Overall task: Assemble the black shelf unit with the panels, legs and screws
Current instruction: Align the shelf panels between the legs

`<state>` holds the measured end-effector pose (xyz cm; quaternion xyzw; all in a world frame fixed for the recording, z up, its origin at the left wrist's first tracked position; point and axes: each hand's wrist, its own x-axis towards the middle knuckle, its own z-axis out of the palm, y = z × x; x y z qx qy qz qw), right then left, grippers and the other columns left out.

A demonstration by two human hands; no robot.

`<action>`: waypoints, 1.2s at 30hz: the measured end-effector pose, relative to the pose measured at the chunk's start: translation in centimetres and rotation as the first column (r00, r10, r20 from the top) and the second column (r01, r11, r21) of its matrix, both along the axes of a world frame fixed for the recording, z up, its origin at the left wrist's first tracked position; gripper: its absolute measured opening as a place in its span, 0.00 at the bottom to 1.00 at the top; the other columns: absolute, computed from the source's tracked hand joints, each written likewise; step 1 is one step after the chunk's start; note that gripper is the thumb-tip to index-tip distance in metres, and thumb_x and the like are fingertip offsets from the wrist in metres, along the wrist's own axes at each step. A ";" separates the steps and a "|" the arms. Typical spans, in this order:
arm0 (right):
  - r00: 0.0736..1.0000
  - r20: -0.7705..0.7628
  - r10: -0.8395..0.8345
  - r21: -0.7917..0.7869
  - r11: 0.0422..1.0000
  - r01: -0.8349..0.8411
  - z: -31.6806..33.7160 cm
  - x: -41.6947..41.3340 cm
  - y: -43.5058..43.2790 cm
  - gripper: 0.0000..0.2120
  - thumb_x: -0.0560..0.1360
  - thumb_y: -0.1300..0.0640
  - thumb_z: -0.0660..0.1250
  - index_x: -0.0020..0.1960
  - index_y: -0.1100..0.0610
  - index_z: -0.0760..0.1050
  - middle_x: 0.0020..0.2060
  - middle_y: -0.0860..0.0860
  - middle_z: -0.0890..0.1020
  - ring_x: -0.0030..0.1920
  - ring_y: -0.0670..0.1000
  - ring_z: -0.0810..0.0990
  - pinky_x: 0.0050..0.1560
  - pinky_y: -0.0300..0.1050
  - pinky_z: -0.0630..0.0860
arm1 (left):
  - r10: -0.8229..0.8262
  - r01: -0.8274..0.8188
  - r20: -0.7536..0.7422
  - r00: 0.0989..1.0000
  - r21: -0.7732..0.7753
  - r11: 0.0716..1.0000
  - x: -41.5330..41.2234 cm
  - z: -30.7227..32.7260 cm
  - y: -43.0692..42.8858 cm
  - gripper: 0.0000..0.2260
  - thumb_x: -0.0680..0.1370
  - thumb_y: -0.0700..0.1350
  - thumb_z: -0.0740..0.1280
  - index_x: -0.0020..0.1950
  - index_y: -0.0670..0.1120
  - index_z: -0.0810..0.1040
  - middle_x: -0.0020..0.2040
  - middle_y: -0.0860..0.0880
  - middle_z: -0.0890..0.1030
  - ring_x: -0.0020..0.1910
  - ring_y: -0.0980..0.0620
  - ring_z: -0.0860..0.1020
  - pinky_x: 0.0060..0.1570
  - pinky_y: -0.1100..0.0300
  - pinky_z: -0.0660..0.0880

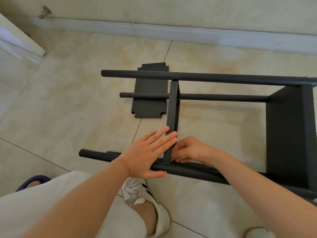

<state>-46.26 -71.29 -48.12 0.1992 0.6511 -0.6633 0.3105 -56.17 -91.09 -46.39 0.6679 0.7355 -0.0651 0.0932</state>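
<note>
I see the left hand point(149, 155) flat, fingers straight and together, pressing the left face of the middle panel point(172, 107), whose long axis runs away from me. At the panel's near right corner the right hand point(188, 150) has its fingers curled; whether they pinch a screw I cannot tell.

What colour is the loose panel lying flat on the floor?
Matte black panel, with notched corners; it shows clearest in the head view.

— What is carrying everything?
— I see a floor point(68, 100) of glossy beige tiles.
— And directly on it?
— The shelf frame point(223, 78) lies on its side. A loose black panel point(151, 103) lies flat under two of its legs. Nearer me stand a white sneaker point(137, 191) and a dark slipper point(34, 181).
</note>
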 end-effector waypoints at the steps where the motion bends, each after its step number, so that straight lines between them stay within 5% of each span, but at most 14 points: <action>1: 1.000 0.003 0.015 -0.006 1.000 -0.015 -0.1 -0.1 0.0 0.05 0.75 0.61 0.71 0.41 0.55 0.82 0.38 0.49 0.86 0.48 0.51 0.84 0.59 0.50 0.80 | -0.001 0.001 -0.002 1.000 0.002 1.000 0.0 0.0 0.0 0.43 0.78 0.71 0.53 0.82 0.45 0.45 0.83 0.47 0.45 0.81 0.45 0.42 0.78 0.48 0.50; 4: 0.998 0.011 0.054 -0.015 0.998 -0.054 -0.4 -0.5 -0.2 0.08 0.74 0.63 0.70 0.39 0.54 0.82 0.38 0.50 0.85 0.50 0.52 0.84 0.60 0.52 0.79 | -0.002 0.002 -0.007 1.000 0.002 1.000 0.0 -0.1 -0.1 0.43 0.77 0.71 0.53 0.82 0.44 0.47 0.83 0.47 0.46 0.81 0.44 0.44 0.78 0.46 0.54; 9: 0.994 0.039 0.102 -0.025 0.995 -0.101 -0.9 -0.7 -0.3 0.04 0.75 0.61 0.70 0.49 0.58 0.83 0.48 0.55 0.85 0.53 0.53 0.84 0.60 0.51 0.79 | 0.000 0.000 -0.004 1.000 0.013 1.000 0.0 0.0 0.0 0.43 0.77 0.70 0.55 0.82 0.45 0.48 0.83 0.47 0.47 0.81 0.44 0.44 0.78 0.48 0.55; 26: 0.992 0.098 0.078 -0.186 0.981 -0.058 -1.3 -0.7 0.1 0.08 0.75 0.63 0.71 0.39 0.54 0.83 0.47 0.56 0.85 0.52 0.54 0.83 0.61 0.53 0.78 | 0.001 0.000 -0.015 1.000 0.035 0.999 0.0 -0.2 0.0 0.43 0.77 0.71 0.53 0.82 0.46 0.47 0.83 0.47 0.48 0.81 0.44 0.45 0.77 0.52 0.51; 30: 0.989 0.130 0.067 -0.199 0.979 -0.040 -1.8 -0.8 0.0 0.03 0.75 0.63 0.71 0.46 0.59 0.84 0.48 0.57 0.85 0.50 0.53 0.83 0.61 0.52 0.78 | 0.000 0.000 -0.009 1.000 0.039 0.999 0.0 -0.3 0.0 0.43 0.77 0.71 0.53 0.82 0.46 0.46 0.83 0.47 0.48 0.81 0.44 0.45 0.77 0.51 0.52; 36: 0.981 0.161 0.104 -0.225 0.972 -0.066 -2.0 -1.1 0.1 0.10 0.76 0.63 0.70 0.57 0.62 0.81 0.46 0.54 0.85 0.45 0.49 0.82 0.60 0.48 0.79 | 0.004 -0.004 0.003 1.000 0.037 0.999 0.0 -0.3 0.0 0.43 0.77 0.72 0.53 0.82 0.46 0.47 0.83 0.47 0.49 0.81 0.44 0.46 0.75 0.49 0.59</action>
